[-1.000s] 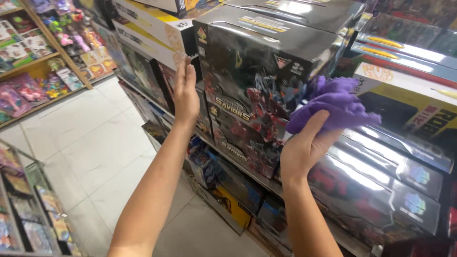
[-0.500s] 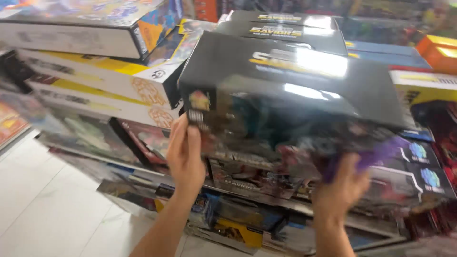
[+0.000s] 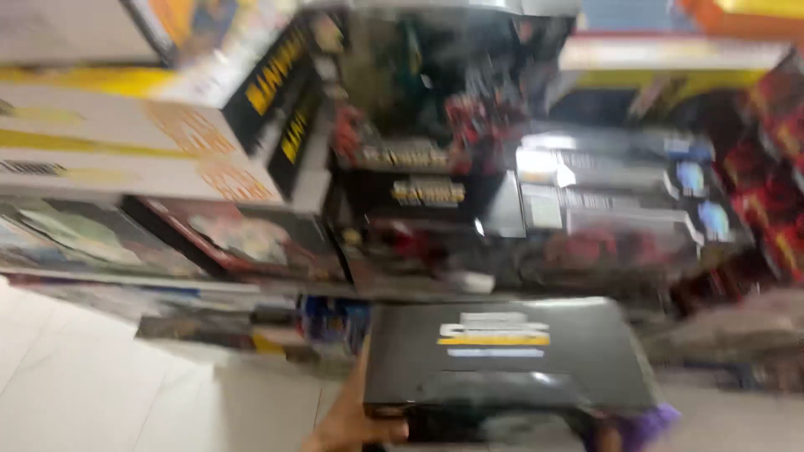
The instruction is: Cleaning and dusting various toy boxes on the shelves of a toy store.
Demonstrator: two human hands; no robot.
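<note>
Blurred view down at a stack of shelves packed with boxed toys. Low in the middle, a flat black box (image 3: 509,360) with a glossy lid, a yellow stripe and a pale label on top, lying level and pulled clear of the shelves, out over the pale tiled floor (image 3: 100,393).

Left hand (image 3: 356,423) at the box's lower left corner, thumb curled over the near edge, fingers hidden beneath: clamped on the box. Right hand (image 3: 610,437) barely in view at the lower right corner, only a sliver of skin beside a purple cloth (image 3: 649,423) bunched against the box's right front edge. Seems pressed to the box with the cloth, but too little showing and too much blur to tell how those fingers stand.

Behind and above, a tall dark box (image 3: 419,109) with red and green figures on its face, standing on the shelf. Left of it, a black box with yellow lettering (image 3: 280,92) turned at an angle, touching a pile of white and yellow boxes (image 3: 109,142). Under those, flat boxes with pictures (image 3: 226,238) lying tilted on a shelf. Right of the tall box, silver and dark boxes (image 3: 611,192) stacked flat, and red packages (image 3: 775,167) at the far right edge. Below the shelf edge, blue and yellow packages (image 3: 331,322) just beside the held box's far left corner.
</note>
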